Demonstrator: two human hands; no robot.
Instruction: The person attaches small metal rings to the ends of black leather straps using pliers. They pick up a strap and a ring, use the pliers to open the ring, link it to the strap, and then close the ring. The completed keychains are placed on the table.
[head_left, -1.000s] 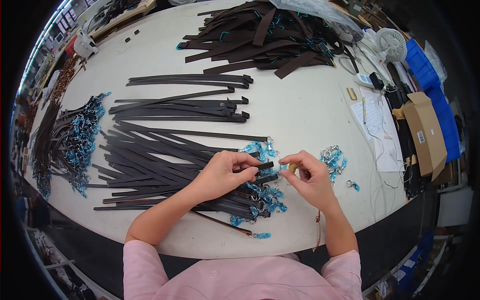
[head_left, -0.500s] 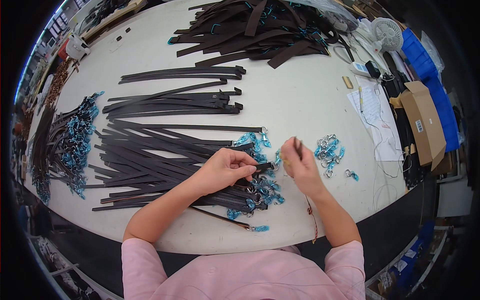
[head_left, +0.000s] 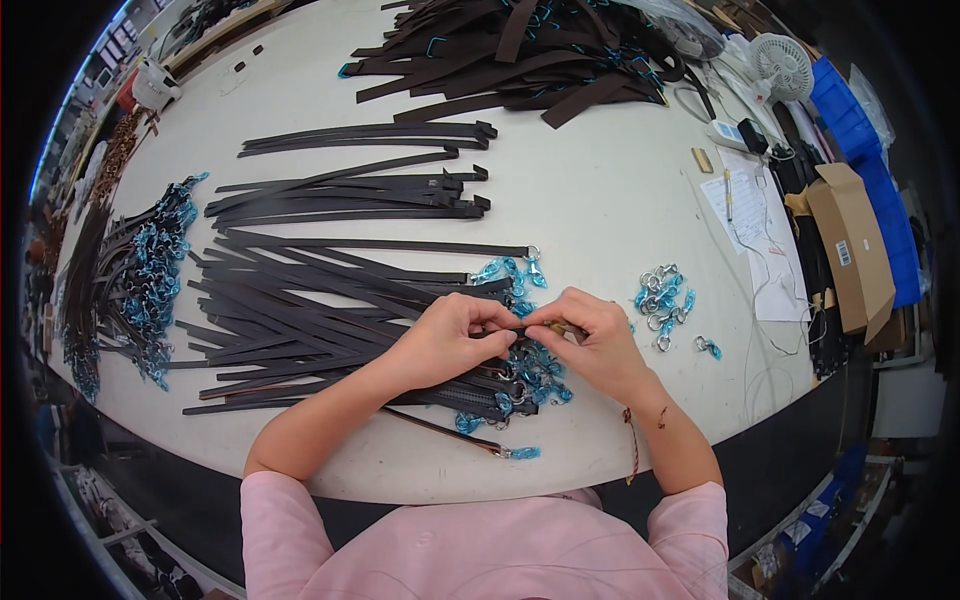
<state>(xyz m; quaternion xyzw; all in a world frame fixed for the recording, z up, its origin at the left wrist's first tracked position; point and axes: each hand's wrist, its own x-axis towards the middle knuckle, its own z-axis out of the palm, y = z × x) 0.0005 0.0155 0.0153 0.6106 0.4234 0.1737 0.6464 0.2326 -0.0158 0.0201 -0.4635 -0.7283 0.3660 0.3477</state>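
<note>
My left hand (head_left: 462,338) pinches the end of a black strap (head_left: 517,336) between thumb and forefinger. Against that same strap end, the fingertips of my right hand (head_left: 588,337) are pressed together. A small dark and yellowish tool (head_left: 568,328) sits in the right hand, mostly covered by the fingers; its kind cannot be made out. Beneath both hands lies a spread pile of black straps (head_left: 300,320). Metal rings and clasps in blue film (head_left: 535,370) are at their right ends. One strap with a film-wrapped clasp (head_left: 518,453) lies nearest me.
Loose rings and blue-wrapped clasps (head_left: 662,300) lie right of my hands. Bundled black straps (head_left: 350,205) lie beyond. Wide dark straps (head_left: 520,60) are heaped at the back, blue-wrapped straps (head_left: 150,250) at the left. Papers (head_left: 745,225), a carton (head_left: 850,240) and a white fan (head_left: 780,67) stand right.
My right hand has come left and down from beside the strap to meet its end at my left fingers. The left hand keeps its pinch on the strap.
</note>
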